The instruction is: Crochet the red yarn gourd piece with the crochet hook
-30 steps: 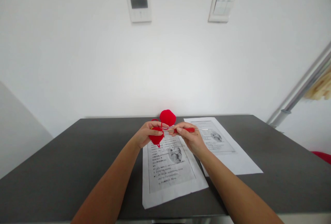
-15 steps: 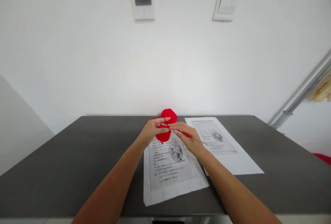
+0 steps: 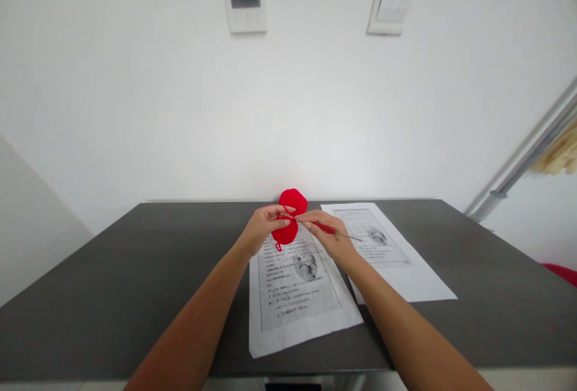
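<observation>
My left hand (image 3: 265, 225) is closed on a piece of red crochet work (image 3: 285, 233), with a strand of red yarn running up over its forefinger. A small red loop (image 3: 278, 247) hangs from the lower edge of the piece. In my right hand (image 3: 331, 233) is a crochet hook (image 3: 327, 229) with a red grip and a thin metal shaft. Its tip meets the yarn beside my left fingertips; the exact stitch is too small to make out. Behind both hands a ball of red yarn (image 3: 294, 199) rests at the table's back edge.
Two printed sheets lie on the dark table (image 3: 148, 283): a near sheet (image 3: 282, 343) under my hands and a farther sheet (image 3: 419, 286) to the right. The white wall behind carries a panel with a screen (image 3: 246, 5) and a light switch (image 3: 390, 8). A grey pole (image 3: 518, 168) leans at right.
The hook's tip has drawn slightly to the right and its back end has risen, so it lies flatter. A strand now stretches from my left forefinger to the hook. The view has shifted slightly.
</observation>
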`<act>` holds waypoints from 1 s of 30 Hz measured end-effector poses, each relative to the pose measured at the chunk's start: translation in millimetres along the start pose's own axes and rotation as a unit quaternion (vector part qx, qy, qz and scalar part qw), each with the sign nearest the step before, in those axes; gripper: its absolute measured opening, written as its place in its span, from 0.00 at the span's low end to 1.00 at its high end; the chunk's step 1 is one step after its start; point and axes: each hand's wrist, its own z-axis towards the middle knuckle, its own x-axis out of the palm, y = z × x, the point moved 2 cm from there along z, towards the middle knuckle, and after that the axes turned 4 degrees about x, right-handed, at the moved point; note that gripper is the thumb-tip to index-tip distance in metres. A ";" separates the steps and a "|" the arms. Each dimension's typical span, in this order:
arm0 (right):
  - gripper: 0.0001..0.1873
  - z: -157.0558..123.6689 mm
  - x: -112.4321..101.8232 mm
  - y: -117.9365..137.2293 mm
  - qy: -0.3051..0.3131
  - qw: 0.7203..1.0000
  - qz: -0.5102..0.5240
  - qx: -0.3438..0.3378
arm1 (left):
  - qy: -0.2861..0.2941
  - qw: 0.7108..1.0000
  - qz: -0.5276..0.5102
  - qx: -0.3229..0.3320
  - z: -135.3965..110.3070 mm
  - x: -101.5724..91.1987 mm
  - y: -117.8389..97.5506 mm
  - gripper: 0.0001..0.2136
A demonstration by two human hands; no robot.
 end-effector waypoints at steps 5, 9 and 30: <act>0.09 0.3 -0.9 -2.6 0.002 0.999 0.021 0.026 | 0.003 1.000 -0.008 -0.002 -0.3 -0.4 0.4 0.15; 0.09 0.3 -1.6 -4.9 0.014 0.994 0.078 0.071 | 0.010 1.000 -0.010 -0.005 -0.2 -3.6 0.8 0.13; 0.10 4.7 -18.6 -2.2 0.114 0.967 0.190 0.123 | 0.048 0.997 0.061 -0.015 0.5 -3.1 3.2 0.14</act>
